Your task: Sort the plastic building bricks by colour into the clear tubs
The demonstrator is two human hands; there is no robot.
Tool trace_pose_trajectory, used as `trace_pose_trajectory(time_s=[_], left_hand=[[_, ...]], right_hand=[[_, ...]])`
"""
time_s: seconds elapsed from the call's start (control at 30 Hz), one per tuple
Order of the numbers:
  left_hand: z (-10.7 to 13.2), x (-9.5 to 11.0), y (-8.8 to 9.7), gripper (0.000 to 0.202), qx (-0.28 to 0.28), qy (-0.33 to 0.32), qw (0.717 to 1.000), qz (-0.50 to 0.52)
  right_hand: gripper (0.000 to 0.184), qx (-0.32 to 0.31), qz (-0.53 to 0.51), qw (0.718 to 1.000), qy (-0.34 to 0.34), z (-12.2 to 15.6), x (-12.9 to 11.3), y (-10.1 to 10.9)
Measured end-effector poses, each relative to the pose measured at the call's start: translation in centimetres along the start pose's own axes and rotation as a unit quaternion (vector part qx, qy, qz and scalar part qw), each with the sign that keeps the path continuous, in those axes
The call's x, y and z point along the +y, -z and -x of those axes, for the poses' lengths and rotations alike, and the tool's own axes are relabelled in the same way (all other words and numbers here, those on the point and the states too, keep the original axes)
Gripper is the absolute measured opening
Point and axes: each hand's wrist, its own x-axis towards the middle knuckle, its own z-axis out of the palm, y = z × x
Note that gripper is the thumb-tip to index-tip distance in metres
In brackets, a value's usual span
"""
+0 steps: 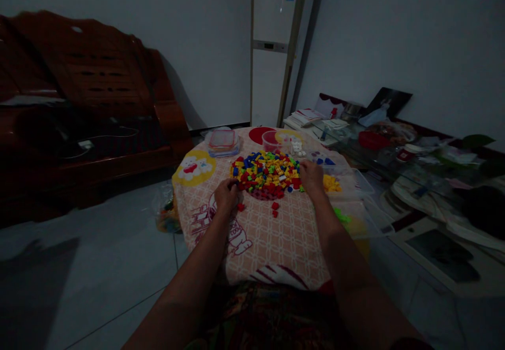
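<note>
A heap of small toy building bricks in red, yellow, blue and green lies on the cloth-covered round table. At the heap's left edge is my left hand, its fingers curled together; whatever is in them is too dark and small to name. My right hand is at the right edge of the heap, fingers bent and pinched, with their tips partly hidden. A loose red brick lies close to my left hand, and a few red bricks sit in front of the heap.
Clear trays to the right hold yellow bricks and green bricks. Blue bricks and white bricks lie farther back. A round clear container and stacked lidded boxes stand behind the heap. A cluttered glass table adjoins on the right.
</note>
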Motion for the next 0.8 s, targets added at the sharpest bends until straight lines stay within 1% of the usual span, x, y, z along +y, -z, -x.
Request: trace_pose_trajectory(time_s=[0.07,0.13,0.2,0.23,0.47,0.67,0.8], left_hand=[[0.0,0.0,0.0,0.035,0.001,0.001,1.0,0.004],[0.1,0.0,0.0,0.035,0.004,0.003,1.0,0.007],[0.1,-0.1,-0.1,0.036,0.006,0.003,1.0,0.009],[0.1,-0.1,-0.2,0.036,0.006,0.004,1.0,0.01],[-0.1,-0.2,-0.3,0.036,0.004,0.009,1.0,0.008],[-0.1,0.0,0.0,0.036,-0.004,0.002,1.0,0.001],[-0.1,0.0,0.1,0.037,-0.01,-0.005,1.0,-0.003]], right_hand=[[0.032,-0.072,0.034,0.997,-0.007,2.9,-1.3,-1.5],[0.03,-0.132,0.073,0.988,-0.025,5.2,-2.1,-2.9],[0.031,-0.165,0.105,0.98,-0.04,6.5,-2.4,-3.8],[0.032,-0.172,0.116,0.977,-0.044,6.8,-2.5,-4.1],[0.04,-0.166,0.141,0.975,-0.043,7.0,-2.6,-4.7],[0.039,-0.161,0.146,0.976,-0.031,7.2,-2.7,-5.0],[0.039,-0.162,0.153,0.974,-0.036,7.1,-2.8,-5.0]])
